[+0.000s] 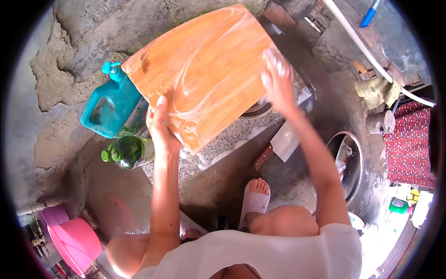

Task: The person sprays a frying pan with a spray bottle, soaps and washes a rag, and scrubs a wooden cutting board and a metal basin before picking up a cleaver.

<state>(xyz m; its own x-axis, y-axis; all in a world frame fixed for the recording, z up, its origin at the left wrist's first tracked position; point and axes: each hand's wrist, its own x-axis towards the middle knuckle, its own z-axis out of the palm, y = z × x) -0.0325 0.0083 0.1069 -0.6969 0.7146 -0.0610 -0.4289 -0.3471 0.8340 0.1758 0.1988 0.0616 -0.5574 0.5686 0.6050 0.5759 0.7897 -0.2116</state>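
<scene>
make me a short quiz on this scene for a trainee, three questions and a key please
1. Which hand holds the orange board near its lower left corner?
2. True or false: in the picture, the teal jug stands to the right of the board.
3. Where does the cleaver lie?
A) on the board
B) beside the stone slab
C) in the pink tub

Key:
1. The left hand, with its thumb on the upper face.
2. False; it stands to the left.
3. B
</scene>
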